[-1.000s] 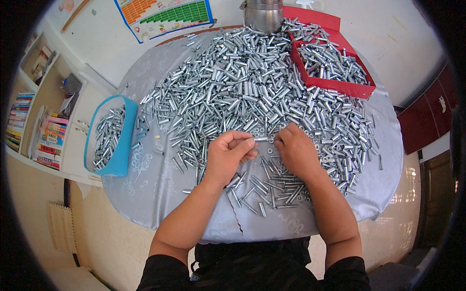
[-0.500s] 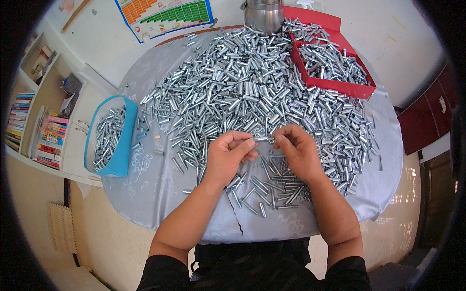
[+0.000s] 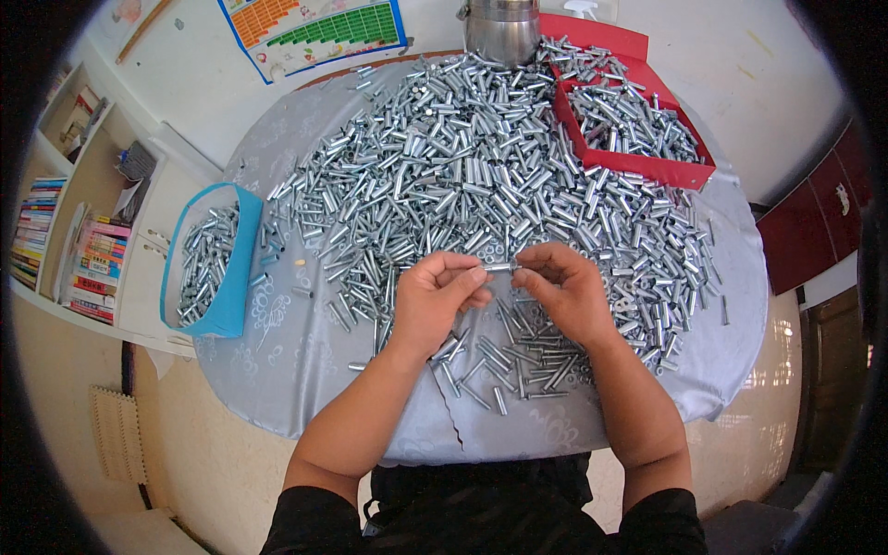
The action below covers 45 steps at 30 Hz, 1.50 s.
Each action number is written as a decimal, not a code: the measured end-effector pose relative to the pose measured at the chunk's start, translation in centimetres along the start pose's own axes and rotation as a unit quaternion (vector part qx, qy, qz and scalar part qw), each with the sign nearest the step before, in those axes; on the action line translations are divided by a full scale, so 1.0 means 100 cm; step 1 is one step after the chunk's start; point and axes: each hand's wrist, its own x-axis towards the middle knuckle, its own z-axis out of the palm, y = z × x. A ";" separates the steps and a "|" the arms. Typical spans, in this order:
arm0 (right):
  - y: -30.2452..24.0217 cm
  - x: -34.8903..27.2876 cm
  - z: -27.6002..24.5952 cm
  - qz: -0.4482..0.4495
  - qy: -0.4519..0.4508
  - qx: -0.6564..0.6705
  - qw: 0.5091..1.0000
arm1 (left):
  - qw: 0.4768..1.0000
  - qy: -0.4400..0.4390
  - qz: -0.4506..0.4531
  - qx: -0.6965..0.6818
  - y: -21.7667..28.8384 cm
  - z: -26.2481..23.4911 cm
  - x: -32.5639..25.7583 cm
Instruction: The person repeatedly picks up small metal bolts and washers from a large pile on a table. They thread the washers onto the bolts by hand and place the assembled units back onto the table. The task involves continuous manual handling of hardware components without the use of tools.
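Above the near edge of a heap of metal sleeves and bolts [image 3: 435, 176], my left hand [image 3: 435, 298] is closed, pinching a shiny bolt [image 3: 498, 266] between thumb and fingers. The bolt lies level and points to the right. At its right end, the thumb and forefinger of my right hand [image 3: 569, 294] close on the tip; a small ring-like part shows there, too small to be sure of. Just behind the bolt lie several washers or nuts [image 3: 493, 249]. Loose long bolts [image 3: 546, 370] are spread below my right hand, on the grey tablecloth.
A blue bin [image 3: 242, 268] of metal parts stands at the left of the round table [image 3: 305, 407]. At the back right sits a red box [image 3: 647, 168] full of them. Behind the heap is a steel pot [image 3: 502, 32]. The tablecloth has a dark tear [image 3: 450, 416] near me.
My right hand has shifted slightly left, and its fingertips now sit nearer to my left hand along the bolt. The left hand has stayed in place.
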 end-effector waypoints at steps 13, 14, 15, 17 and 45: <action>0.002 0.011 -0.017 -0.150 0.018 -0.317 0.936 | 1.000 0.019 0.010 -0.014 0.003 0.000 0.001; 0.004 0.012 -0.017 -0.183 -0.001 -0.355 0.917 | 1.000 0.020 0.013 -0.010 0.003 0.000 0.002; 0.004 0.013 -0.016 -0.216 -0.027 -0.373 0.902 | 1.000 0.020 0.013 -0.007 0.002 0.000 0.002; 0.008 0.013 -0.013 -0.209 -0.045 -0.417 0.883 | 1.000 0.019 0.008 -0.004 0.000 0.000 0.001; 0.002 0.006 -0.009 0.045 -0.036 0.042 0.997 | 1.000 0.018 0.000 0.002 0.004 0.002 0.000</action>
